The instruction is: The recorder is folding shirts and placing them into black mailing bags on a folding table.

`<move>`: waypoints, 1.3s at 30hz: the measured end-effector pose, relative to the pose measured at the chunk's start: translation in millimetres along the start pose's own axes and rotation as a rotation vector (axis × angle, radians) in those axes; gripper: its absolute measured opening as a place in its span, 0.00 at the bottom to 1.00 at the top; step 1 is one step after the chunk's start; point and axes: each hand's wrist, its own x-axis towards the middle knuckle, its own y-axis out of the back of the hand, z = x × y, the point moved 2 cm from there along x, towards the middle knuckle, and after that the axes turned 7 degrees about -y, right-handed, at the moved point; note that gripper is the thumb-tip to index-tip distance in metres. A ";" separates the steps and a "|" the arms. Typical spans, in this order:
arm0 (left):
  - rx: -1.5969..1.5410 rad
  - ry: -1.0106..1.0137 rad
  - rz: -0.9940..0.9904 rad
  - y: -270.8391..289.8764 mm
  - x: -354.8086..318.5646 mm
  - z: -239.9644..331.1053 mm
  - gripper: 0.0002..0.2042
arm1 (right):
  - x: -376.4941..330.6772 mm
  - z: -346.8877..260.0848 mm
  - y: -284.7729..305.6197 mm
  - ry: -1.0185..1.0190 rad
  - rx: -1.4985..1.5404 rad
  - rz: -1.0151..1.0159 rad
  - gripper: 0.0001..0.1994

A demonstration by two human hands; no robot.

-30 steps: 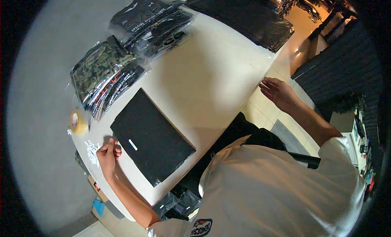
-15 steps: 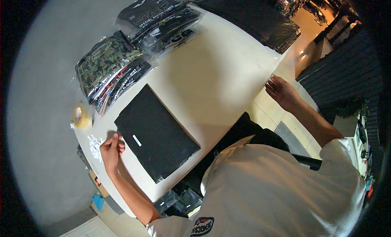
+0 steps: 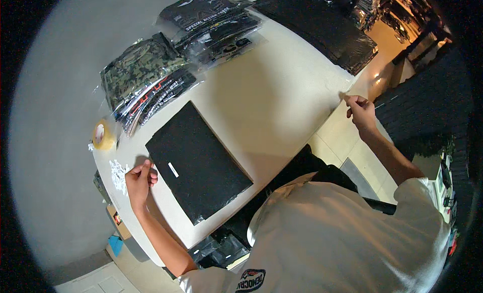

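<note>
A flat black rectangular package [image 3: 201, 162], glossy at its near end and marked with a small white strip [image 3: 173, 169], lies slantwise on the white table [image 3: 297, 81]. Just left of it is my left hand [image 3: 140, 180], thumb against curled fingers; whatever they may hold is hidden. Beside that hand sits a crumpled heap of white scraps [image 3: 118, 175]. Off to the right, my right hand [image 3: 360, 113] is held by the table's edge with its fingers bent into a pinch, and I cannot make out anything between them.
Clear-bagged garments, camouflage [image 3: 141, 66] and black [image 3: 206, 21], are stacked at the back left. A tape roll [image 3: 103, 135] stands at the left edge. Large black plastic sheets [image 3: 322, 33] cover the far end. More black packages [image 3: 221, 248] lie below the near edge.
My right hand has moved slightly right, and its fingers have drawn from loosely spread into a pinch. The left hand stays beside the package. The whole view has shifted a little.
</note>
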 end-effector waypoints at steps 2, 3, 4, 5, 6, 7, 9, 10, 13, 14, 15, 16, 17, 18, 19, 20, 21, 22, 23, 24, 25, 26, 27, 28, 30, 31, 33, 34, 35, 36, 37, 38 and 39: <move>0.011 0.005 0.008 -0.4 -0.4 1.2 0.18 | 8.1 9.0 4.3 0.056 0.013 -0.011 0.11; 0.007 0.007 0.007 -0.7 -0.3 1.2 0.18 | 11.3 12.1 5.9 0.109 0.031 -0.020 0.11; 0.004 0.010 0.010 0.0 -0.5 0.9 0.17 | 11.8 10.8 4.0 0.110 0.028 -0.025 0.11; 0.003 0.013 0.012 0.6 -1.1 1.0 0.17 | 11.5 8.6 2.7 0.117 -0.007 -0.020 0.11; 0.016 0.012 0.005 0.7 -1.5 1.6 0.18 | 11.4 6.0 1.7 0.123 -0.043 -0.015 0.11; 0.029 0.012 -0.003 0.7 -2.1 1.6 0.18 | 10.9 2.5 0.7 0.124 -0.046 -0.018 0.11; 0.009 0.018 0.005 -0.9 -1.1 1.0 0.18 | 10.2 -3.0 -1.4 0.070 -0.060 -0.037 0.11; -0.008 0.021 0.011 -2.2 0.1 1.3 0.17 | 10.4 -3.9 -2.1 0.071 -0.063 -0.037 0.11; 0.002 0.011 0.007 -2.3 -0.1 4.7 0.17 | 5.3 -17.2 -9.9 0.091 -0.106 -0.064 0.10; -0.004 0.015 0.010 -2.1 -0.8 2.8 0.17 | -5.1 -36.7 -21.0 0.176 -0.169 -0.133 0.10; 0.007 0.010 0.011 -0.9 -1.3 2.2 0.17 | -15.7 -53.6 -33.6 0.261 -0.231 -0.200 0.09; 0.016 0.004 0.013 0.0 -2.7 3.3 0.17 | -23.4 -65.5 -46.9 0.325 -0.238 -0.262 0.09; 0.005 0.002 0.013 -2.6 -2.0 5.7 0.17 | -22.0 -71.8 -60.2 0.500 -0.254 -0.346 0.10; 0.016 -0.018 0.016 -4.3 -1.3 9.3 0.17 | -21.6 -78.3 -75.5 0.676 -0.269 -0.434 0.10; 0.030 -0.026 0.038 0.3 -4.4 8.9 0.16 | -36.2 -96.8 -99.4 0.555 -0.334 -0.540 0.10; 0.029 -0.010 0.061 1.5 -7.4 9.7 0.17 | -53.0 -115.4 -123.1 0.434 -0.402 -0.643 0.10; 0.022 0.003 0.087 0.4 -8.1 10.1 0.17 | -61.9 -121.8 -146.2 0.441 -0.407 -0.717 0.11; 0.015 -0.065 0.055 -2.4 -7.2 13.6 0.17 | -71.3 -127.4 -164.4 0.448 -0.415 -0.793 0.11; 0.016 -0.127 0.036 -1.9 -8.2 18.3 0.17 | -78.9 -132.7 -182.2 0.467 -0.421 -0.836 0.11; -0.041 -0.142 0.019 -3.8 -8.0 22.5 0.17 | -88.4 -137.0 -202.0 0.393 -0.332 -0.988 0.11; -0.094 -0.154 0.012 -7.1 -9.1 25.9 0.17 | -100.7 -140.0 -222.9 0.310 -0.246 -1.150 0.10; -0.183 -0.135 0.019 -12.3 -13.6 27.5 0.18 | -117.3 -147.2 -241.0 0.249 -0.301 -1.187 0.10; -0.273 -0.127 0.031 -17.5 -17.1 32.0 0.19 | -128.4 -146.3 -259.0 0.271 -0.310 -1.265 0.10; -0.276 -0.140 -0.028 -23.5 -16.3 37.0 0.21 | -131.8 -142.7 -271.6 0.284 -0.197 -1.310 0.11; -0.318 -0.164 -0.130 -30.2 -15.7 40.9 0.25 | -135.1 -134.1 -298.7 0.276 -0.067 -1.456 0.13; -0.365 -0.184 -0.183 -33.8 -15.1 41.5 0.27 | -139.0 -132.3 -309.3 0.287 -0.077 -1.505 0.13; -0.417 -0.189 -0.212 -32.2 -17.5 40.6 0.30 | -145.1 -126.6 -325.0 0.127 -0.041 -1.536 0.12; -0.435 -0.178 -0.217 -30.3 -20.0 41.2 0.32 | -148.0 -121.1 -332.9 0.119 -0.051 -1.555 0.12; -0.456 -0.169 -0.243 -28.4 -21.1 41.6 0.32 | -149.5 -116.9 -338.6 0.120 -0.058 -1.582 0.12; -0.466 -0.158 -0.265 -27.8 -22.1 42.5 0.33 | -149.2 -113.4 -343.0 0.146 -0.067 -1.568 0.11; -0.476 -0.148 -0.290 -28.1 -22.5 42.9 0.33 | -151.6 -112.6 -346.1 0.170 -0.074 -1.552 0.11; -0.479 -0.139 -0.304 -30.0 -22.0 42.3 0.34 | -154.2 -112.6 -347.4 0.168 -0.079 -1.571 0.11; -0.480 -0.131 -0.289 -30.9 -22.8 41.8 0.34 | -155.9 -114.6 -346.5 0.191 -0.099 -1.556 0.11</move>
